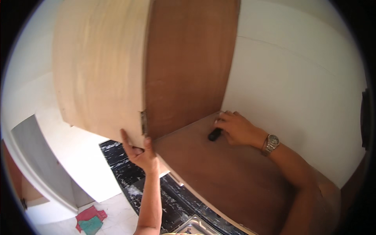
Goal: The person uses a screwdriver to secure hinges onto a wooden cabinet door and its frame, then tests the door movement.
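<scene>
a small black object [214, 134] lies deep on the cabinet shelf [219, 172], its long axis slanting toward the back corner. it is pinched at its far end by the right hand [235, 127]; the cabinet door [98, 66] edge is clasped by the left hand [139, 152], farther off.

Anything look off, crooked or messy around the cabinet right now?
Nothing looks damaged. The left hand holds the bottom edge of the open cabinet door; the right hand rests on a small black object on the shelf. The only clutter: red and green cloths lie crumpled on the floor.
</scene>
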A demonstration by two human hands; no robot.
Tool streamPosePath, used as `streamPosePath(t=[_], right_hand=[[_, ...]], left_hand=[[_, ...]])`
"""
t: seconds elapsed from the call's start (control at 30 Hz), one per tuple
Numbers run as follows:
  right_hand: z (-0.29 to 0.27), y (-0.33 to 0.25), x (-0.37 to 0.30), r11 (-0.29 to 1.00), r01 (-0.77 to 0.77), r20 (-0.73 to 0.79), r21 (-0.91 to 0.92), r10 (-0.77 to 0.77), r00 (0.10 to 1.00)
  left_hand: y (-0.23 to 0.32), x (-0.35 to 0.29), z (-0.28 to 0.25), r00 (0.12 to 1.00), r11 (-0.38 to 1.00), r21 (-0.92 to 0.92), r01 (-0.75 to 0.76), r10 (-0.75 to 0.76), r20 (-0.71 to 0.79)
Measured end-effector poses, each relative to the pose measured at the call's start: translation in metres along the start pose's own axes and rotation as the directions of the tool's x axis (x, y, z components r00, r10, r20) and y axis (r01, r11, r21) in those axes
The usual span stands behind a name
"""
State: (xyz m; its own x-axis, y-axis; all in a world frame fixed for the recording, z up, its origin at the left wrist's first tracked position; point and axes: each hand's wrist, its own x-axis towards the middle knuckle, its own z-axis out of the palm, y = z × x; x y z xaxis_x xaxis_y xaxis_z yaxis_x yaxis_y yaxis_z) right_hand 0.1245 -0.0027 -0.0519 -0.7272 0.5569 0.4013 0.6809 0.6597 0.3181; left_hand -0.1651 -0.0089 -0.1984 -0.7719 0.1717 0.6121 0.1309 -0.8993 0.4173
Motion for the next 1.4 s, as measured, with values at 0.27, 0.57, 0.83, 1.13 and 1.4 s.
streamPosePath(t=[0.27,0.57,0.83,1.13,1.4], right_hand=[[0.002,-0.063,0.054,0.978,0.186,-0.135,0.089,-0.174,0.976],[0.002,-0.134,0.066,0.915,0.081,-0.129,0.394,-0.032,0.991],[-0.015,-0.155,0.100,0.887,-0.130,0.082,0.443,0.104,0.991],[-0.009,-0.162,0.103,0.907,-0.147,0.026,0.393,0.149,0.988],[-0.061,-0.121,0.075,0.853,-0.073,-0.044,0.517,0.112,0.993]], left_hand=[[0.003,-0.001,-0.008,0.997,0.996,-0.032,0.082,-0.082,-0.006],[0.002,-0.005,0.000,0.981,0.962,-0.193,0.194,-0.192,0.030],[-0.006,-0.006,0.000,0.991,0.974,-0.179,0.135,-0.132,0.033],[-0.011,-0.009,-0.001,0.989,0.980,-0.134,0.147,-0.150,-0.008],[0.001,-0.004,-0.003,0.990,0.985,-0.116,0.129,-0.122,0.070]])
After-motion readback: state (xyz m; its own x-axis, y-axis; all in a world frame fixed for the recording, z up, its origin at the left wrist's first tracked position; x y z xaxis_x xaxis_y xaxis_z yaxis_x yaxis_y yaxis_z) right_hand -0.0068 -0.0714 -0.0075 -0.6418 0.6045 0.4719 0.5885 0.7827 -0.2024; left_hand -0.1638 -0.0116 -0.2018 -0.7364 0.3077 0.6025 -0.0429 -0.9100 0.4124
